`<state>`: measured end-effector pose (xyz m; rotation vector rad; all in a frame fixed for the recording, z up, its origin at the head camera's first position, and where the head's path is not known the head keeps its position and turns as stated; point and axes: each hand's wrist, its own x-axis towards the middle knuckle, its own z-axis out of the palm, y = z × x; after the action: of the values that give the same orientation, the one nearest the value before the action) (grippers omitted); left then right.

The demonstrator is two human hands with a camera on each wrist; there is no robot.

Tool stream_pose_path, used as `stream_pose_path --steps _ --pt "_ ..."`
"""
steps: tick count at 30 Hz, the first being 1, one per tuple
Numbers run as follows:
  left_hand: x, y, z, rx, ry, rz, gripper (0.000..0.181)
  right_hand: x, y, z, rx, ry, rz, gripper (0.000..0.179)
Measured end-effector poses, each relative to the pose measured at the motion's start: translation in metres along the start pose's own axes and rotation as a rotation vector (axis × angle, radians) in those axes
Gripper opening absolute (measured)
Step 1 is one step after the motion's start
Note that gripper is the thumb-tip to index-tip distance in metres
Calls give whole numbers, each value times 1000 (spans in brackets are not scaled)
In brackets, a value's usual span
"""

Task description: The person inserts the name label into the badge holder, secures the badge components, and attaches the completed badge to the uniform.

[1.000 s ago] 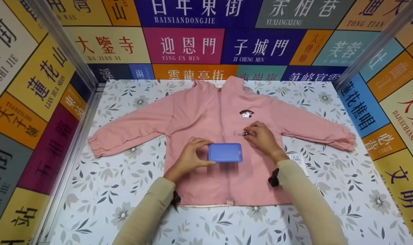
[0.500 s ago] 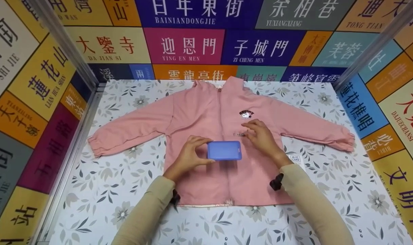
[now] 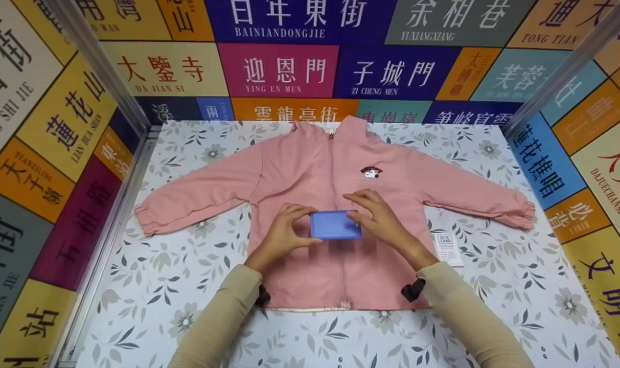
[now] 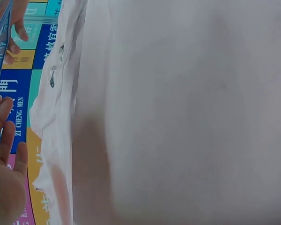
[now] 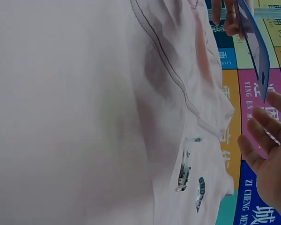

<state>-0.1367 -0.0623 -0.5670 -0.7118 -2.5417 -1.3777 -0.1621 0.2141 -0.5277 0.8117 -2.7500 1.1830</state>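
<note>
My left hand (image 3: pixel 281 235) pinches the left end of a blue card holder (image 3: pixel 333 226) between thumb and fingers, raised above a pink zip jacket (image 3: pixel 299 276). A small slot shows near the holder's free end in the right wrist view. My right hand (image 3: pixel 386 227) is at the holder's right end, its thumb overlapping the upper right corner and its other fingers loosely extended. A small metallic clip piece (image 5: pixel 183 171) lies on the jacket in the right wrist view, near the printed chest emblem (image 5: pixel 200 194); in the head view my right hand hides it.
The jacket lies spread face up, sleeves out to both sides, on a white leaf-patterned table (image 3: pixel 151 317). A small white printed card (image 3: pixel 449 250) lies by its right side. Colourful sign-covered panels (image 3: pixel 279 69) and metal posts enclose the table's back and sides.
My right hand has let go of the small clip piece on the jacket and moved left to the card holder's right end. The left hand keeps its hold almost in place.
</note>
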Motion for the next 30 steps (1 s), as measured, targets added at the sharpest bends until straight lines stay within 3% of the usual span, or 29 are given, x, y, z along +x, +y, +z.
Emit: stream_pose_path --steps 7,11,20,30 --pt "1 -1 -2 -7 11 -4 73 -12 1 2 -44 -75 -26 76" --pt "1 -1 -3 8 9 -13 74 -17 3 1 -59 -85 -15 86" --pt "1 -2 -2 6 4 -13 74 -22 8 -1 -61 -87 -16 89" --pt "1 -3 2 7 -39 12 73 -24 13 0 -113 -35 -55 83"
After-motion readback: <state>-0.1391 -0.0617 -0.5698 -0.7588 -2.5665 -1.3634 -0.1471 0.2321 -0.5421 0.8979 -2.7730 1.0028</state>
